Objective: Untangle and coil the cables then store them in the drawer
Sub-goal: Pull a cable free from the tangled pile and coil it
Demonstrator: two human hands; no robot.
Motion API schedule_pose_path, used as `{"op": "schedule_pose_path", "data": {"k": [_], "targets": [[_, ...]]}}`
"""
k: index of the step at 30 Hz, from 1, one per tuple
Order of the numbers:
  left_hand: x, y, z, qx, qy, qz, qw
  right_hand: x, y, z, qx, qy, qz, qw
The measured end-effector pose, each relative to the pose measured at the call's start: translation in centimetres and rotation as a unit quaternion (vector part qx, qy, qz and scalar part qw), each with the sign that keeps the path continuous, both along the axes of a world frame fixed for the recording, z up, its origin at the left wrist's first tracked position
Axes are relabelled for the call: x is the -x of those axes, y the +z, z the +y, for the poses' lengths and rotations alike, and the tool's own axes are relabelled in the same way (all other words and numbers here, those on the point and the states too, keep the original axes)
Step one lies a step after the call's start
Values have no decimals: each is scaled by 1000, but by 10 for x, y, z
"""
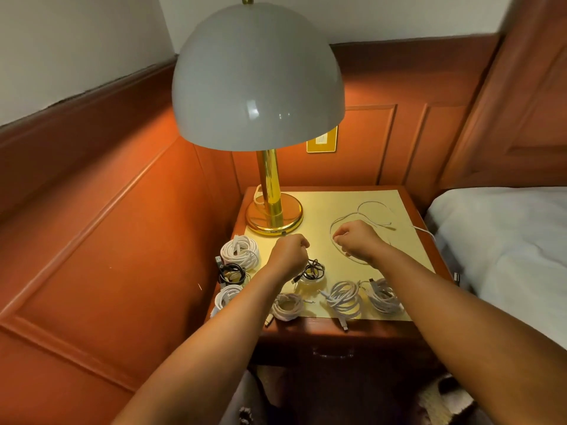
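A loose white cable (365, 214) lies in open loops on the nightstand's yellow top (325, 210), one end trailing off toward the bed. My right hand (357, 240) grips a loop of this cable at its left side. My left hand (291, 251) is curled beside it; whether it pinches the cable I cannot tell. Several coiled cables sit along the front and left: a big white coil (241, 251), a black coil (231, 273), a black coil on white (313, 269), and white coils (288, 306) (345, 297) (385, 296) (227, 296). The drawer (333, 352) below is closed.
A gold lamp (270, 191) with a grey dome shade stands at the back left of the nightstand. Red wood panelling surrounds the corner, with a switch plate (322, 139) behind. A bed with white sheets (503, 240) lies to the right.
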State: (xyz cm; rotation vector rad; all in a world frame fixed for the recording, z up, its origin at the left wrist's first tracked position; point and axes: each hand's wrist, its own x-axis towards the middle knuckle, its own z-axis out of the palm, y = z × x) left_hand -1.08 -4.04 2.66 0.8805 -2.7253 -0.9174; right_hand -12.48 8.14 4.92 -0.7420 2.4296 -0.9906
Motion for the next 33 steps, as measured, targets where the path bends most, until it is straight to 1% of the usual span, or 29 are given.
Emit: {"op": "schedule_pose_path", "data": {"k": [5, 10, 12, 16, 19, 22, 25, 28, 30, 31, 33], "targets": [[27, 20, 19, 8, -33, 38, 999, 31, 13, 35, -7, -51, 33, 998], [72, 22, 28, -8, -40, 27, 999, 79, 8, 63, -28, -95, 63, 993], [92, 17, 24, -6, -34, 7, 999, 101, 1, 70, -45, -111, 71, 990], [130, -1, 11, 23, -23, -60, 998, 142, -15, 81, -91, -125, 85, 984], [153, -17, -2, 55, -23, -121, 991, 168, -33, 84, -137, -114, 83, 981], [170, -34, -12, 83, -29, -172, 981, 187, -61, 83, -178, -98, 106, 973], [183, -49, -16, 111, -17, -172, 979, 198, -77, 79, -213, -92, 139, 963], [189, -55, -16, 108, -16, -164, 980, 206, -77, 76, -243, -84, 171, 951], [191, -54, -17, 94, -3, -150, 984, 210, -71, 76, -231, -94, 164, 954], [192, -52, -17, 78, 11, -137, 987, 211, -65, 76, -206, -104, 153, 961], [195, -44, -18, 50, 36, -97, 993, 207, -45, 79, -125, -128, 140, 974]]}}
